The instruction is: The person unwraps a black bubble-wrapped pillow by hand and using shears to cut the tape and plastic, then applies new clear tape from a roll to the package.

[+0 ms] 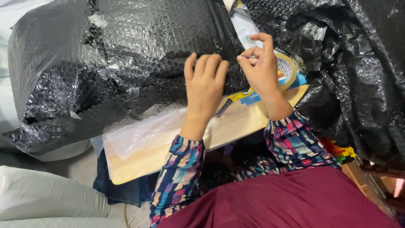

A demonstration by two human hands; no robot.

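Tape end pinched beside the wrapped parcel

Right hand (261,67) pinches a barely visible tape end, its grip pressed together; left hand (205,86) lies flat, fingers together, on the black bubble-wrap parcel (126,63). The clear tape roll (289,69) behind could let the strip twist and stick to itself.

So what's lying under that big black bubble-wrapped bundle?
The black bubble-wrapped bundle rests partly on a pale wooden board with a clear plastic sheet. The bundle's contents are covered.

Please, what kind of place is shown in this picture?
Probably a small packing spot, perhaps at home. A parcel in black bubble wrap lies on a wooden board, the left hand presses on it, and a tape roll sits behind the right hand. Fabric lies around.
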